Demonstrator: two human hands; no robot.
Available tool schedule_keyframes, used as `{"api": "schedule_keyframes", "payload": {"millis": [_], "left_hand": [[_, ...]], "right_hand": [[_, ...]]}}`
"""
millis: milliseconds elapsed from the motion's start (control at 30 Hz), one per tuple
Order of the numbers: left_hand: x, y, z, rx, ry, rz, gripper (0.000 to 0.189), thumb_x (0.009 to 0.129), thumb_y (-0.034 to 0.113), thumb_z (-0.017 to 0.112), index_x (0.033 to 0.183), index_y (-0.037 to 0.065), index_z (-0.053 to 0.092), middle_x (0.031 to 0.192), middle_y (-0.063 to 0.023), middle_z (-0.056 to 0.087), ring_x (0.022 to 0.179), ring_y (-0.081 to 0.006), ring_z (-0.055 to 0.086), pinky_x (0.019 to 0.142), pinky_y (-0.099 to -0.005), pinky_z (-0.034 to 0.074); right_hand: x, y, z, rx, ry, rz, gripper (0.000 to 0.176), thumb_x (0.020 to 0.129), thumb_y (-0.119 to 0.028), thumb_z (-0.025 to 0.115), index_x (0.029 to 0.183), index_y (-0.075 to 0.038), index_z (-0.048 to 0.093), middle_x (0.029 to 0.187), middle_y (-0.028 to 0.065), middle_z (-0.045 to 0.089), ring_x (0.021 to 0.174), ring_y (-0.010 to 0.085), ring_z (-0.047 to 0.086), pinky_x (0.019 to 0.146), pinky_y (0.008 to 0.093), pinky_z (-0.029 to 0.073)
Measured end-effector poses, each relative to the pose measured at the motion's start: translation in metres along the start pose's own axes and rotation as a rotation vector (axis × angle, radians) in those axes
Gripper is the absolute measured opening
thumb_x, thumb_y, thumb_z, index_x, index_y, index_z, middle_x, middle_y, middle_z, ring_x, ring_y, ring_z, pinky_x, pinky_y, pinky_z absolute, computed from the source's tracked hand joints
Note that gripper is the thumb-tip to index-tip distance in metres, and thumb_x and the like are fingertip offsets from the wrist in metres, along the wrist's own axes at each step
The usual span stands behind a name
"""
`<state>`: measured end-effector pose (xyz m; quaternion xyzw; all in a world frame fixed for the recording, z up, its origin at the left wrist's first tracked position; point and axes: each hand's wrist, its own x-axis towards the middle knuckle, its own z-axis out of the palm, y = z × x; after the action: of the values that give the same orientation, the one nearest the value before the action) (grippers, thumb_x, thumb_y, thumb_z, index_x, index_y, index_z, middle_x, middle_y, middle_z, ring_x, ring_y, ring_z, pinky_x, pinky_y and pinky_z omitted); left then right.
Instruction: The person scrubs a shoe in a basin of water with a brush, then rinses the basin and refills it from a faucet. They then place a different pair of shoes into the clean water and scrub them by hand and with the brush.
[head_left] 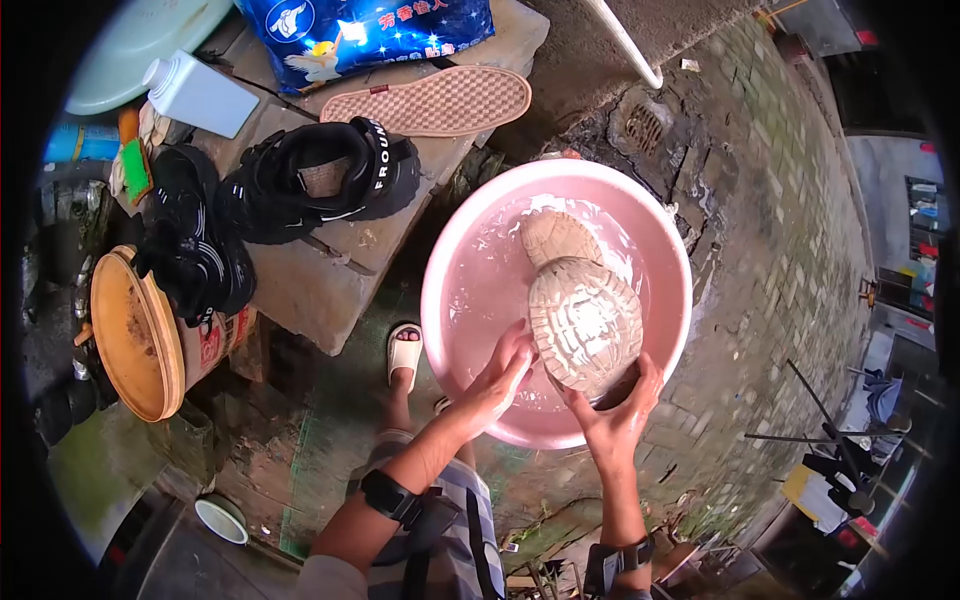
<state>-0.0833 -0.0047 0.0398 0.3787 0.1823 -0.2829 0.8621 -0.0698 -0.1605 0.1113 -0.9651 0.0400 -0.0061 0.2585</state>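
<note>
A wet shoe (588, 325) lies over a pink basin (436, 300) of water, its beige, ridged sole turned up and shining. My right hand (615, 415) grips the near end, thumb on one side and fingers on the other; a dark part shows between them. Beyond it, the sole's other end (560, 238) sits lower, at the water. My left hand (498, 375) is over the basin's near left part, fingers stretched toward the shoe with the tips right at its left edge.
Left on a stone slab (340, 285) are black shoes (320, 180), a woven insole (430, 101), a blue packet (370, 40), a white bottle (205, 95) and a green-bristled brush (134, 168). A yellow-lidded bucket (130, 335) stands beside it. A drain (645, 128) lies behind the basin.
</note>
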Motion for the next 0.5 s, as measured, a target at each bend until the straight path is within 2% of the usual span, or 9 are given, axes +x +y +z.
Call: {"api": "schedule_keyframes", "payload": {"millis": [33,133,167,200,300,400,433,467,500], "left_hand": [[0.002,-0.002,0.005,-0.107,0.023,-0.067,0.069,0.09,0.051,0.033,0.138,0.011,0.007,0.138,-0.0128,0.023,0.128,-0.0236,0.025,0.103,-0.0364,0.023],[0.002,-0.006,0.014,-0.109,-0.02,-0.129,0.067,0.088,0.053,0.034,0.138,0.013,0.013,0.138,-0.0087,0.023,0.126,-0.023,0.027,0.105,-0.0377,0.019],[0.002,-0.01,0.018,-0.095,-0.002,-0.14,0.061,0.09,0.049,0.034,0.136,0.01,0.02,0.133,-0.0072,0.032,0.122,-0.0189,0.032,0.104,-0.0366,0.02],[0.002,-0.012,0.02,-0.1,-0.001,-0.137,0.061,0.09,0.049,0.034,0.136,0.01,0.02,0.133,-0.0072,0.032,0.122,-0.0189,0.032,0.104,-0.0366,0.02],[-0.004,-0.005,0.028,0.001,-0.089,-0.015,0.053,0.092,0.042,0.036,0.131,0.007,0.033,0.126,-0.0078,0.041,0.118,-0.0149,0.035,0.098,-0.0286,0.027],[-0.005,-0.001,0.031,0.216,-0.123,0.045,0.046,0.093,0.038,0.037,0.127,0.006,0.037,0.119,-0.0072,0.046,0.111,-0.0147,0.04,0.095,-0.0282,0.03],[-0.009,0.0,0.038,0.082,-0.104,0.083,0.038,0.091,0.032,0.045,0.116,0.003,0.048,0.114,-0.0074,0.049,0.105,-0.0158,0.045,0.092,-0.0284,0.033],[-0.011,0.003,0.041,0.08,-0.1,0.082,0.038,0.091,0.032,0.045,0.116,0.003,0.048,0.114,-0.0074,0.049,0.105,-0.0158,0.045,0.092,-0.0284,0.033],[-0.012,0.008,0.042,0.306,-0.163,0.244,0.035,0.088,0.03,0.05,0.109,0.002,0.052,0.11,-0.0089,0.051,0.102,-0.0182,0.047,0.09,-0.0293,0.035]], "right_hand": [[0.0,-0.002,-0.006,0.045,0.044,-0.001,0.084,0.049,-0.02,0.077,0.118,0.002,0.034,0.107,0.0183,0.042,0.101,0.0339,0.04,0.088,0.0435,0.03],[0.0,-0.013,-0.024,0.29,0.064,0.213,0.08,0.053,-0.016,0.075,0.119,0.003,0.032,0.109,0.014,0.04,0.103,0.0251,0.041,0.092,0.0355,0.032],[0.001,-0.019,-0.031,0.325,0.077,0.267,0.08,0.054,-0.015,0.075,0.119,0.003,0.032,0.11,0.0132,0.04,0.104,0.023,0.041,0.093,0.0341,0.031],[0.002,-0.025,-0.037,0.361,0.09,0.321,0.08,0.055,-0.015,0.075,0.12,0.003,0.032,0.112,0.0124,0.041,0.105,0.0209,0.041,0.093,0.0327,0.03],[0.005,-0.029,-0.045,0.414,0.117,0.321,0.08,0.056,-0.016,0.076,0.12,0.003,0.032,0.114,0.0129,0.042,0.106,0.021,0.041,0.094,0.0327,0.03],[0.005,-0.028,-0.047,0.554,0.133,0.375,0.079,0.059,-0.016,0.076,0.122,0.003,0.032,0.115,0.0129,0.042,0.106,0.0215,0.042,0.094,0.0327,0.03],[0.005,-0.027,-0.046,0.591,0.14,0.399,0.075,0.061,-0.014,0.075,0.121,0.002,0.033,0.114,0.0123,0.043,0.106,0.0209,0.042,0.094,0.0322,0.03],[0.004,-0.026,-0.044,0.627,0.147,0.425,0.07,0.064,-0.012,0.073,0.12,0.002,0.035,0.113,0.0116,0.044,0.105,0.0203,0.043,0.093,0.0316,0.031],[0.004,-0.025,-0.044,0.625,0.143,0.426,0.07,0.064,-0.012,0.073,0.12,0.002,0.035,0.113,0.0116,0.044,0.105,0.0203,0.043,0.093,0.0316,0.031]]}}
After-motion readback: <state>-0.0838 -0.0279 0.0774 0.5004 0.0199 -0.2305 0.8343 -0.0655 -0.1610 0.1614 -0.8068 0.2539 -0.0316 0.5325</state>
